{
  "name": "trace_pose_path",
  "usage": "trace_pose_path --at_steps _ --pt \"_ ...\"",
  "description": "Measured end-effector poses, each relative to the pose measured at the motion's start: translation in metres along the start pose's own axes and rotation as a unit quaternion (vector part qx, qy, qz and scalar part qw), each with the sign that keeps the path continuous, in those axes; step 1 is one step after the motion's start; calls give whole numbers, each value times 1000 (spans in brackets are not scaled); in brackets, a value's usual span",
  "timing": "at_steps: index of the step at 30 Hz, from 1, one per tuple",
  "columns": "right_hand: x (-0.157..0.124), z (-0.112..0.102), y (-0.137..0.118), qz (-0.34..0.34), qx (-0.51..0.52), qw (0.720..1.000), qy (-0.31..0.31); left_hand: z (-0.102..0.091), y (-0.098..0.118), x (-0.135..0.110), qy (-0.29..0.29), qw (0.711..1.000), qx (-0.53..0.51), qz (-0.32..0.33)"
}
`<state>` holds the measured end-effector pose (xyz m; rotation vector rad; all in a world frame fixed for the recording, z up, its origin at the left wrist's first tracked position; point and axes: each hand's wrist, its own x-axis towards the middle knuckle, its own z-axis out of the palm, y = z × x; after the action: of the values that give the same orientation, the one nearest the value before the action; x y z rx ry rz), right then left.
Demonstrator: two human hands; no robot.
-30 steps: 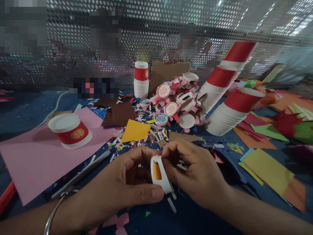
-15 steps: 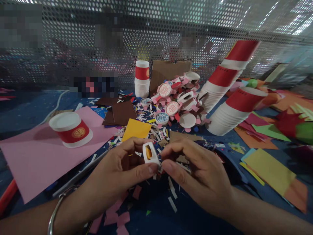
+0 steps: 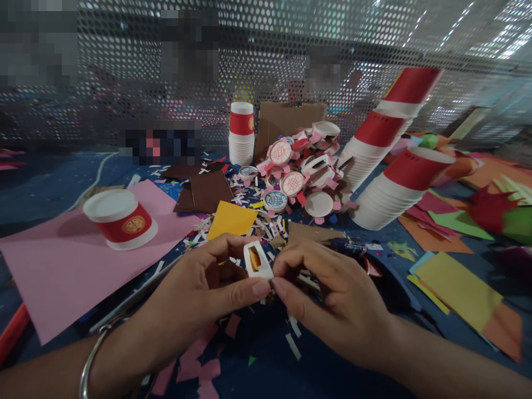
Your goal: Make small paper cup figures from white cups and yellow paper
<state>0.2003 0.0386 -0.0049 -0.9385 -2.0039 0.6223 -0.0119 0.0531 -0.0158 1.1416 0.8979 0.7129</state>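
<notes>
Near the middle of the view, a small white piece [image 3: 265, 271] with a cut-out window showing yellow inside sits between my fingertips. It looks like folded paper or card. My left hand [image 3: 216, 277] is closed on its left and lower side, thumb in front and fingers behind. At its lower right corner, the thumb and forefinger of my right hand [image 3: 328, 293] pinch together on its edge. The other fingers of the right hand are curled, and what lies behind them is hidden. Just beyond the piece lies a yellow paper square [image 3: 233, 220].
Left, a red-and-white paper cup [image 3: 127, 224] stands upside down on pink paper [image 3: 62, 288]. Stacked cups [image 3: 394, 188] lean at the right. Behind my hands is a heap of decorated paper discs [image 3: 291, 184]. Coloured sheets [image 3: 461, 288] and paper scraps cover the blue table [image 3: 332, 371].
My right thumb and forefinger have closed in on the white piece's lower right corner. The piece has turned slightly in my left fingers.
</notes>
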Motion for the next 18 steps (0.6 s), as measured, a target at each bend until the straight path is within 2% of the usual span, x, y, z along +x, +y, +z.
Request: trace_pose_path --at_steps 13,18 --pt "-1 0 -1 -15 17 1000 4 0 -1 1 -34 999 -25 9" --pt "0 0 -1 -30 12 999 0 1 1 -2 -19 1000 -12 21"
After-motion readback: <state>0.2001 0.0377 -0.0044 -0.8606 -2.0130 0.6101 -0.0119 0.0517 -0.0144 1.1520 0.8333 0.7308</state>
